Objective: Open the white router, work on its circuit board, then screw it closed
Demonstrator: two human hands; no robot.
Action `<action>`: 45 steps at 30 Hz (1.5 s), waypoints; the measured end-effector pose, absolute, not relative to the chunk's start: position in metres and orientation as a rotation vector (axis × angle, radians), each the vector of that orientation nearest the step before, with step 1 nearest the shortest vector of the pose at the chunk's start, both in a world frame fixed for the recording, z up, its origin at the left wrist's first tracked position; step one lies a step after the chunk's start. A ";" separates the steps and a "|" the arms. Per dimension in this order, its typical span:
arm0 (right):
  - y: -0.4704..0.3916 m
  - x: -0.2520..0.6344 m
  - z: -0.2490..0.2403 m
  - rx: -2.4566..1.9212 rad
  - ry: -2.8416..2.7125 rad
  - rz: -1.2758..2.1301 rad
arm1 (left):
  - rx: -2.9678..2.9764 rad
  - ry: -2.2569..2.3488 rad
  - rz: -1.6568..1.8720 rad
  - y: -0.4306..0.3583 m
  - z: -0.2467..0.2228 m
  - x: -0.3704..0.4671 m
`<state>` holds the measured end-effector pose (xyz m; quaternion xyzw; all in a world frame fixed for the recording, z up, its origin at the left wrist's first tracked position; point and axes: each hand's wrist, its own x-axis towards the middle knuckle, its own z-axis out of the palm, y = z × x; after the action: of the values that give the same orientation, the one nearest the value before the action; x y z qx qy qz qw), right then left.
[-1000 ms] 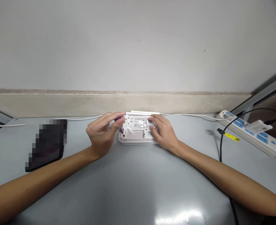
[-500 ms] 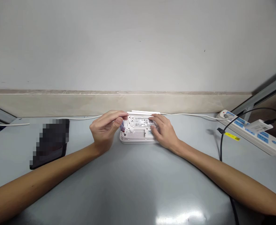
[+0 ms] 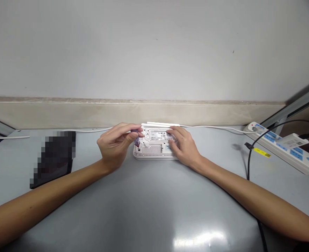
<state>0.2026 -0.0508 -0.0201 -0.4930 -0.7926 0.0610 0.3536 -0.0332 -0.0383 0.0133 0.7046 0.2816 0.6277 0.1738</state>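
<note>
Both hands are working: my left hand is pinching a small purple-handled screwdriver, now lowered into the corner hole. My right hand is pressing flat on the upturned white plastic router, steadying it on the grey worktop.

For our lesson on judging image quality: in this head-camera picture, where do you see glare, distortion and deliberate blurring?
Head view: glare sits as a bright white patch on the grey table near the bottom edge; wide-angle distortion bows the table's edges and tilts the power strip at right; a dark flat object at left is pixelated; the router and small screwdriver in the left hand stay fairly sharp, though label print is unreadable.
</note>
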 end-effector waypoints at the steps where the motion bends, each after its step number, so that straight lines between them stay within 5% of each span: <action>1: -0.051 0.203 -0.020 -1.277 -2.050 0.158 | 1.974 0.799 1.780 -0.039 0.013 -0.032; 45: -0.049 0.202 -0.022 -1.267 -2.037 0.147 | 2.010 0.785 1.745 -0.036 0.005 -0.033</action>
<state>0.2021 -0.0493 -0.0218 -0.4916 -0.7904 0.0571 0.3610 -0.0325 -0.0362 0.0048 0.7123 0.2781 0.6181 0.1821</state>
